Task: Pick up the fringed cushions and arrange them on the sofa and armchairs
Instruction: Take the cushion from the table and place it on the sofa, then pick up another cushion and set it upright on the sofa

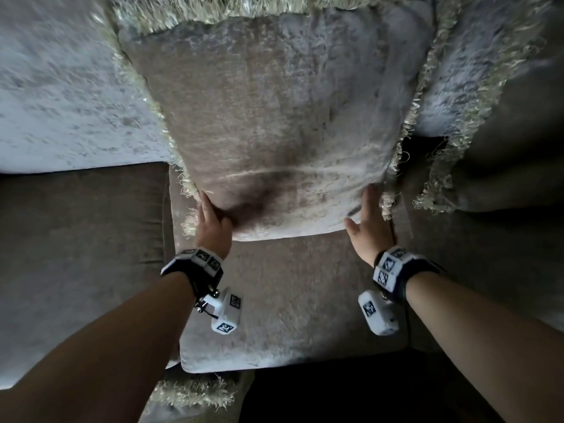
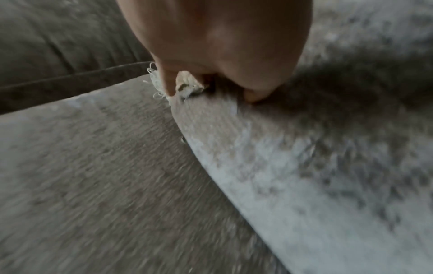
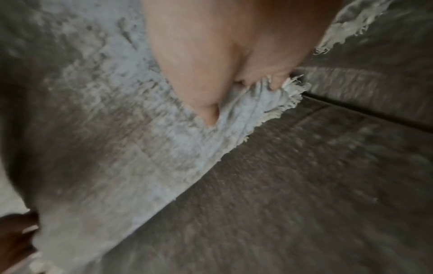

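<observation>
Fringed cushion [image 1: 274, 123] is standing in front of us, leaning against the backrest [image 1: 55, 96] of the sofa, its lower edge resting on the seat cushion [image 1: 290, 294]. We are holding it at both lower corners. Our left hand [image 1: 212, 222] is gripping the bottom left corner: in the left wrist view the fingers [image 2: 169, 81] are curling behind the pale fringe [image 2: 155, 81] while the thumb [image 2: 254, 94] is pressing into the front fabric, denting it. Our right hand [image 1: 370, 222] is lying along the bottom right edge, with the fingers stretched up beside the fringe and the thumb spread out across the front face; in the right wrist view the thumb [image 3: 207, 111] is pushing into the cloth and the other fingers [image 3: 276, 81] are tucking into the fringe behind the corner, so we are pinching that corner too.

A second fringed cushion [image 1: 488, 123] is leaning just to the right, its fringe nearly touching the one we are holding. More fringe [image 1: 195, 392] is showing below the front edge of the seat, by our left forearm; we cannot tell what it belongs to. Both wrists are wearing black bands with white marker blocks [image 1: 200, 257] and small white camera units [image 1: 224, 312]. All views are blurring somewhat.
</observation>
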